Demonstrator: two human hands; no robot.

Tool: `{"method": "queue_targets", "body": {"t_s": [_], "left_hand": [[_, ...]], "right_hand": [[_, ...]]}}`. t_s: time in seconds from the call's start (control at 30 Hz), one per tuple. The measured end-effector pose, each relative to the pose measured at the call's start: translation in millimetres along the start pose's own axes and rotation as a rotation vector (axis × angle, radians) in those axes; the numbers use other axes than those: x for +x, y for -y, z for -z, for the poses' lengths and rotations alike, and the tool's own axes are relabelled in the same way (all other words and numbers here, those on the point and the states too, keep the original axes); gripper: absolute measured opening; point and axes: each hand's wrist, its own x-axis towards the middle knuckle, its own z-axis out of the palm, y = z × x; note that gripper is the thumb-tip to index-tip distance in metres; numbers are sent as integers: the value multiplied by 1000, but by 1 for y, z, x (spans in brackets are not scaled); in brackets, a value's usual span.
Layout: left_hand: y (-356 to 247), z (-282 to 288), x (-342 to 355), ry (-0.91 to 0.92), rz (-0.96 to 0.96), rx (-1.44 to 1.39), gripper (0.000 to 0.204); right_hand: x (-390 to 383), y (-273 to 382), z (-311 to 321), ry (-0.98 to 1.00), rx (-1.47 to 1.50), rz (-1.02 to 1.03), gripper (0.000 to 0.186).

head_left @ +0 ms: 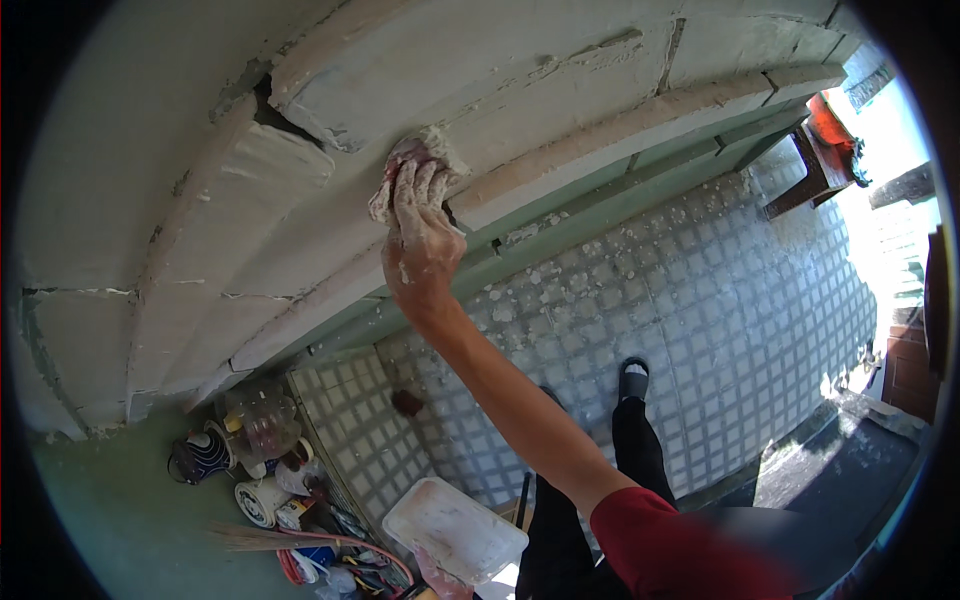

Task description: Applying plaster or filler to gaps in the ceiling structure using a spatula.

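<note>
My right hand (422, 235), smeared with white plaster, reaches up to the wall and presses a plaster-soaked sponge (412, 160) against a pale moulding band (600, 135). The fingers are closed over the sponge. The arm rises from a red sleeve (660, 545) at the lower right. A white rectangular tray (455, 528) coated with plaster hovers low in the middle. Only a pinkish part of my left hand (437, 578) shows under its lower edge, apparently holding it.
The grey patterned floor tiles (720, 300) carry plaster spatters. Jars, cups and tools (265, 455) are heaped by the wall at lower left. A wooden stool (815, 165) stands at upper right. My legs in black trousers (635, 440) stand on the tiles.
</note>
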Motion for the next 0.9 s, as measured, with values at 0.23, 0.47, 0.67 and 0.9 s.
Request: {"method": "queue_targets", "body": {"t_s": [0.23, 0.47, 0.67, 0.9], "left_hand": [[-8, -60, -17, -141, 36, 76, 67], [17, -83, -32, 21, 38, 34, 62], [27, -96, -37, -86, 86, 12, 63], [38, -85, -29, -74, 65, 25, 63]], "right_hand": [[-3, -20, 70, 256, 372, 55, 45], [74, -115, 187, 85, 1229, -782, 29], [135, -146, 198, 43, 1092, -607, 27], [146, -141, 164, -179, 287, -84, 18]]}}
